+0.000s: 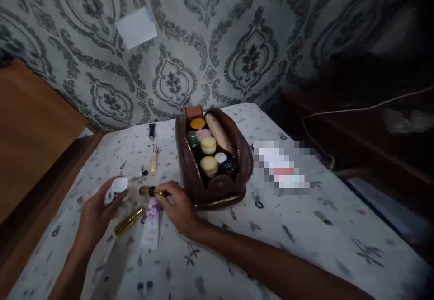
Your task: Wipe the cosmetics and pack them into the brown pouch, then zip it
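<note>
My left hand (pixel 98 207) is closed on a small white round container (pixel 120 185). In my right hand (pixel 176 207) is a black and gold tube (pixel 149 191), pinched at its right end, above a white and purple squeeze tube (pixel 151 227). A gold tube (pixel 129 221) lies between my hands. Just right of my right hand stands an open brown bag (pixel 220 186) holding yellow-lidded jars (pixel 209 166), a beige cylindrical item (pixel 219 132) and other cosmetics. Beyond my hands lie a slim beige tube (pixel 153 163) and a small black-capped tube (pixel 152 131).
A patterned white cloth (pixel 271 255) covers the table. On its right side is a pixelated item (pixel 281 166). Patterned wallpaper (pixel 203 65) with a white card (pixel 136 28) rises behind. Brown wood (pixel 34 128) stands left; a thin cable (pixel 366 109) runs at the right.
</note>
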Available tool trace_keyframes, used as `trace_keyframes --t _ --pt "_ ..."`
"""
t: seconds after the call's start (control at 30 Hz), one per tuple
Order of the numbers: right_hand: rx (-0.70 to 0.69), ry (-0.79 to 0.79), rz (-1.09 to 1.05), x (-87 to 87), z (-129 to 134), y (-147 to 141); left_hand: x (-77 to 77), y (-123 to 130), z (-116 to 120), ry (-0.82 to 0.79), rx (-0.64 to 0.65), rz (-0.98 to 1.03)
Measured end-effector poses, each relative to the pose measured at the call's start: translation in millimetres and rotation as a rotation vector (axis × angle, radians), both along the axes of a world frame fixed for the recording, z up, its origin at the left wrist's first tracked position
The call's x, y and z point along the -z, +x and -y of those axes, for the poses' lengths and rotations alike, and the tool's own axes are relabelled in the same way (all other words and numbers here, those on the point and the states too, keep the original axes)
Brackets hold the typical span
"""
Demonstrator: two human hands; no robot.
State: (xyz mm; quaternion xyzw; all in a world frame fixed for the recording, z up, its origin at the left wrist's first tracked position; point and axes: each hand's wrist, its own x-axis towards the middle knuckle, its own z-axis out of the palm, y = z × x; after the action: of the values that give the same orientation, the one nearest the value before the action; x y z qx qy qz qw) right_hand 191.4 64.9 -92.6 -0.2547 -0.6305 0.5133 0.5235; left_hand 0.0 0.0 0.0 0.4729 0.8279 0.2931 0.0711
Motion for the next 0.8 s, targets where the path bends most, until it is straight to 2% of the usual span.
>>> trace_keyframes --t 0.1,0.2,0.3,0.37,0.53,0.8 --pt "-0.015 0.025 0.052 -1.6 0.7 1.2 -5.7 4.7 1.4 0.171 0.017 0.215" --pt "-0.017 0.036 0.092 -1.3 0.1 1.0 -9.0 13.0 1.9 0.31 0.01 0.523" --pt "-0.019 0.04 0.116 0.3 -1.3 -0.3 -10.9 24.5 1.1 0.393 -0.016 0.817" --pt "-0.026 0.04 0.124 1.4 -2.1 -1.0 -12.4 31.9 0.3 0.412 -0.021 0.936" --pt "-0.038 0.03 0.147 4.0 -3.8 -1.8 -14.8 43.7 -0.3 0.435 0.0 1.102" --pt "-0.041 0.033 0.228 8.9 -5.0 -6.5 -17.2 50.4 1.8 0.429 -0.059 1.214"
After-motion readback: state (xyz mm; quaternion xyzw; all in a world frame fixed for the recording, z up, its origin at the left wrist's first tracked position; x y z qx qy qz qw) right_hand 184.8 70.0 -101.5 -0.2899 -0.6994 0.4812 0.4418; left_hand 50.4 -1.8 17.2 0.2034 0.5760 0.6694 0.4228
